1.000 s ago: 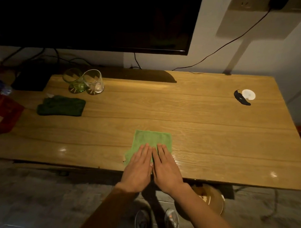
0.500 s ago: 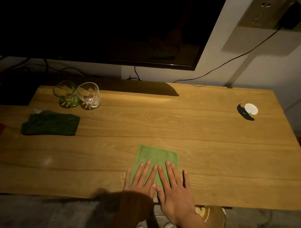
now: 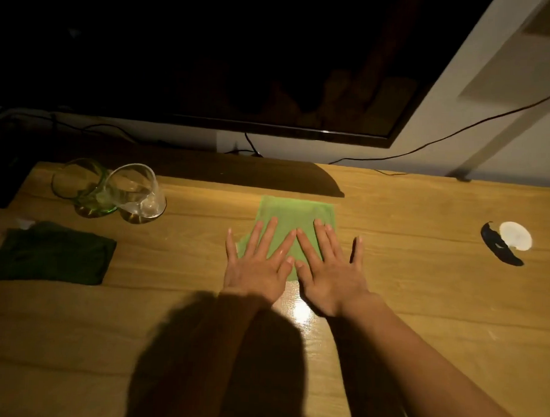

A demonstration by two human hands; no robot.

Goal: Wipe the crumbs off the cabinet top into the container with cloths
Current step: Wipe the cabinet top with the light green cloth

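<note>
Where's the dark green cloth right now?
Head view, far left: the dark green cloth lies flat on the cabinet top, just in front of the two glasses.

Green glass [image 3: 81, 187] and clear glass [image 3: 138, 195] touching, far left. TV [image 3: 241, 60] on wall behind; white shell [image 3: 516, 235] far right.

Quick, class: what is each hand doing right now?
Left hand: open, pressed flat on the light green cloth.
Right hand: open, flat on the same cloth.

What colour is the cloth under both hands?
Light green cloth, plain, seen in the head view.
</note>
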